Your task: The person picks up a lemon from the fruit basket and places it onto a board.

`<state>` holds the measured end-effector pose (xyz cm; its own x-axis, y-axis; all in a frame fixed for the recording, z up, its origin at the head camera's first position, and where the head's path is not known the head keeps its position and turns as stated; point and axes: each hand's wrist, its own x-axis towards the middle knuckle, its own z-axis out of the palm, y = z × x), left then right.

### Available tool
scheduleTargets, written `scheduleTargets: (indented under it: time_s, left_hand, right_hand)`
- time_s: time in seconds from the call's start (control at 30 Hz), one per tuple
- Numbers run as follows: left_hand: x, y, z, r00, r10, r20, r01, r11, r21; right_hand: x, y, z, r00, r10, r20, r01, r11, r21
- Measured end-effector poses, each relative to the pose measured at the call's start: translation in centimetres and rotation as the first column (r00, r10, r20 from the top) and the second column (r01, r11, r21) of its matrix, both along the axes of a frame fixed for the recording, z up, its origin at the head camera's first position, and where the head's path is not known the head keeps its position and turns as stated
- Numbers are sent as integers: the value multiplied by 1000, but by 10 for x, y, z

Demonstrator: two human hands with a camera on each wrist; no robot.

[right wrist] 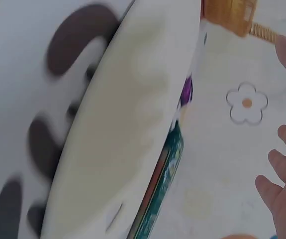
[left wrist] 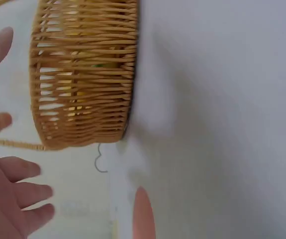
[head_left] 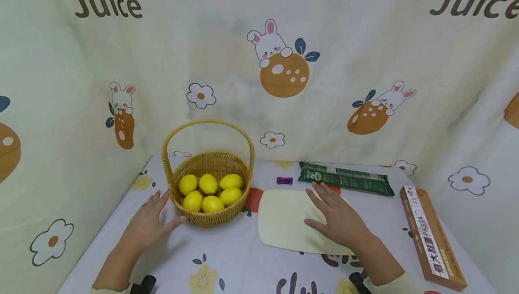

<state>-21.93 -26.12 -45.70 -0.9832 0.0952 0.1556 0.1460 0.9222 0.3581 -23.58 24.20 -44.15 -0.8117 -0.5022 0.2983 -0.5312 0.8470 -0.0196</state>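
Note:
A wicker basket (head_left: 208, 219) with a tall arched handle stands on the left of the table, holding several yellow lemons (head_left: 212, 204). My left hand (head_left: 147, 224) is at its left side, fingers spread, fingertips near the rim. In the left wrist view the basket's woven side (left wrist: 85, 74) shows beyond the spread fingers, with lemon yellow between the strands. My right hand (head_left: 340, 217) hovers with fingers apart over the right part of a cream cutting board (head_left: 284, 219). The right wrist view shows the board (right wrist: 118, 119) below that hand, whose palm holds nothing.
Behind the board lie a small purple wrapped packet (head_left: 284, 180) and a long green package (head_left: 346, 178). A brown pasta box (head_left: 434, 240) lies along the right side. A printed curtain (head_left: 227, 51) with rabbits and flowers surrounds the table's back and sides.

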Motion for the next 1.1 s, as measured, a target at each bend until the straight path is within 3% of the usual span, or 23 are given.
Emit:
scheduleTargets:
  time_s: [0.1, 0.17, 0.23, 0.3, 0.4, 0.53, 0.67, 0.7, 0.83, 0.93, 1.1]
  left_hand:
    - [-11, -6, -2, 995, 50, 84, -64, 983, 171]
    - [-18, -10, -7, 993, 45, 110, -77, 947, 313]
    - [-25, -13, -11, 994, 18, 108, -66, 886, 458]
    - [-33, -15, -14, 995, -6, 96, -51, 807, 589]
    - [-41, -13, -17, 996, -20, 91, -52, 695, 718]
    - [-46, -5, -22, 994, -30, 104, -69, 567, 820]
    - [-50, 3, -30, 991, -9, 133, -113, 478, 871]
    - [-52, 4, -32, 989, 1, 147, -131, 461, 877]
    - [-52, 6, -42, 985, 14, 170, -159, 432, 888]
    - [-51, 5, -47, 988, 14, 154, -145, 433, 890]
    - [-49, 4, -52, 992, -9, 127, -111, 436, 893]
  right_hand:
    - [-3, -17, -3, 999, 21, 34, -20, 999, -31]
    - [-6, -30, -4, 997, 35, 72, -32, 998, -47]
    - [-8, -42, -5, 993, 51, 111, -44, 997, -66]
    - [-11, -54, -4, 990, 67, 127, -57, 995, -78]
    - [-18, -72, -1, 987, 71, 143, -59, 994, -87]
    - [-25, -98, 6, 977, 72, 199, -55, 994, -91]
    - [-33, -130, 12, 964, 131, 232, -114, 990, -86]
    - [-35, -138, 13, 962, 152, 225, -137, 987, -83]
    - [-45, -164, 19, 958, 223, 183, -213, 974, -73]
    - [-52, -178, 21, 958, 240, 160, -237, 971, -35]
    - [-64, -191, 23, 958, 218, 189, -228, 973, 34]
